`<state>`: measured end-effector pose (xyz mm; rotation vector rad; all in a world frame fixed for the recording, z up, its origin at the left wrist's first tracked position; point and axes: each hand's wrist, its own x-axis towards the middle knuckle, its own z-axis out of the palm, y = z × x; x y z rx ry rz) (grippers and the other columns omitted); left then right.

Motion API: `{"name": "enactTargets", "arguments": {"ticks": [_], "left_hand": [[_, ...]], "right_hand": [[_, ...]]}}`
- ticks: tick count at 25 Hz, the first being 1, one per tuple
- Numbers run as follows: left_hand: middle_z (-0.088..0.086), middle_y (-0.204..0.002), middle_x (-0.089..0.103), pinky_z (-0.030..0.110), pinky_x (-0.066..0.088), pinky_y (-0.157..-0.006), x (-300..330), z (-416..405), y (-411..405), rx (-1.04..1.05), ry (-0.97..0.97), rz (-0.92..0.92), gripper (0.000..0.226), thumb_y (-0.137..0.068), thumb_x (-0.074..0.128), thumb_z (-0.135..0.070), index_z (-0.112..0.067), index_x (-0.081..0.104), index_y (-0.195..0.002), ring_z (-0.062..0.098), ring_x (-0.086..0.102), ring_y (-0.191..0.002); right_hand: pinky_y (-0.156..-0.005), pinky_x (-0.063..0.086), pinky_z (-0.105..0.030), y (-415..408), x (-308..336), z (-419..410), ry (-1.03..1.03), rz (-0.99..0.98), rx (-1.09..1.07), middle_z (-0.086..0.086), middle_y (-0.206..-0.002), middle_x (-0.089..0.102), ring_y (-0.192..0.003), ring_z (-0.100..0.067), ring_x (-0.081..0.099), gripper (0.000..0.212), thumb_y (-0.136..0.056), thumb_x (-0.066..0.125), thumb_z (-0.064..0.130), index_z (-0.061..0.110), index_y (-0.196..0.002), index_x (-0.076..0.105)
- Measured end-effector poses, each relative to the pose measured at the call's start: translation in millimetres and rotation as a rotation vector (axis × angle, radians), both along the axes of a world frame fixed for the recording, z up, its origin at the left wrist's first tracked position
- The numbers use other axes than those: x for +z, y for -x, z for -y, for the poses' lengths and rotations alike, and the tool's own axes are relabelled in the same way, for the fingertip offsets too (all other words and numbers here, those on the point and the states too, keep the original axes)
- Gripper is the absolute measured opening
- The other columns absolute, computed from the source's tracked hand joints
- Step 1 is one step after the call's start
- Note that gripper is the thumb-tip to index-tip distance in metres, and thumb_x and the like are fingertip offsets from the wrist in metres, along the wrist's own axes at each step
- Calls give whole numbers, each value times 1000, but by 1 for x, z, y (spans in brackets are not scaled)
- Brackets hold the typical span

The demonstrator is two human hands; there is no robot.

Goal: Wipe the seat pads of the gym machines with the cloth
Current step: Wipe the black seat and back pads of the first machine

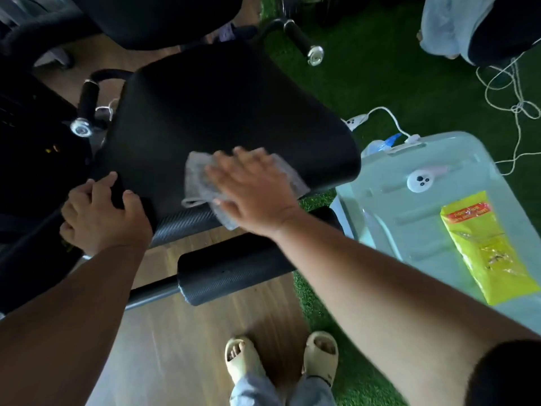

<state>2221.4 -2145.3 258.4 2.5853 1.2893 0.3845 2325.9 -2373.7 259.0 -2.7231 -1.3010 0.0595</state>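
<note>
A black seat pad (222,112) of a gym machine fills the middle of the view. A grey cloth (196,180) lies on its near edge. My right hand (248,189) presses flat on the cloth with straight fingers. My left hand (102,212) grips the pad's near left corner, fingers curled over the edge.
Two black foam rollers (234,272) sit on a bar just below the pad. Chrome-capped handles (304,42) flank the seat. A pale plastic bin lid (433,218) with a yellow packet (486,247) lies to the right on green turf. White cords (509,92) trail behind it. Another person crouches at the top right.
</note>
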Motion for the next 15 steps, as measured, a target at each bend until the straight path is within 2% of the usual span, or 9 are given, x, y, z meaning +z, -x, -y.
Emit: {"name": "enactTargets", "arguments": {"ticks": [2, 4, 5, 7, 9, 12, 15], "left_hand": [[5, -142, 45, 56, 24, -108, -2, 0, 1, -3, -16, -1, 50, -86, 42, -44, -31, 55, -133, 35, 37, -133], [7, -141, 45, 56, 25, -107, -3, 0, 2, -15, -36, 18, 51, -86, 42, -44, -30, 56, -133, 37, 38, -131], [8, -141, 46, 57, 25, -106, -3, 0, 2, -14, -44, 29, 51, -86, 43, -43, -29, 56, -133, 37, 38, -130], [8, -141, 46, 56, 26, -106, -4, 2, 2, -11, -51, 36, 50, -86, 44, -43, -28, 56, -132, 37, 39, -130], [6, -141, 47, 56, 25, -106, -4, 1, 2, -4, -54, 40, 50, -85, 44, -43, -31, 57, -132, 35, 39, -130], [5, -141, 47, 55, 26, -106, -4, 1, 1, -3, -52, 22, 51, -85, 44, -44, -32, 56, -132, 34, 38, -131], [5, -141, 47, 55, 26, -105, -4, 1, 2, -1, -54, 22, 50, -85, 44, -43, -31, 57, -132, 34, 38, -131]], "right_hand": [[-108, 32, -50, -34, 2, 40, -28, 19, -222, -2, -153, 45, -138, -33, 40, 56, -96, 36, 48, 26, -147, 46], [-108, 38, -50, -71, 9, 69, -11, 17, -422, -4, -156, 41, -141, -34, 39, 53, -99, 33, 47, 27, -147, 45], [-109, 38, -50, -90, 13, 74, -3, -48, -485, -6, -159, 37, -143, -34, 37, 52, -101, 30, 47, 27, -148, 42], [-110, 35, -49, -128, 21, 67, -20, -330, -607, -7, -163, 29, -144, -35, 35, 51, -104, 29, 47, 31, -152, 36], [-111, 33, -46, -154, 26, 58, -31, -533, -696, -9, -161, 32, -143, -36, 36, 53, -105, 28, 50, 35, -155, 29], [-105, 37, -45, -145, 26, 69, -50, -487, -663, -12, -155, 40, -138, -37, 42, 53, -105, 29, 50, 34, -155, 29], [-94, 43, -44, -101, 11, 95, -288, -312, -717, -11, -140, 50, -123, -37, 52, 49, -102, 36, 45, 30, -148, 42]]}}
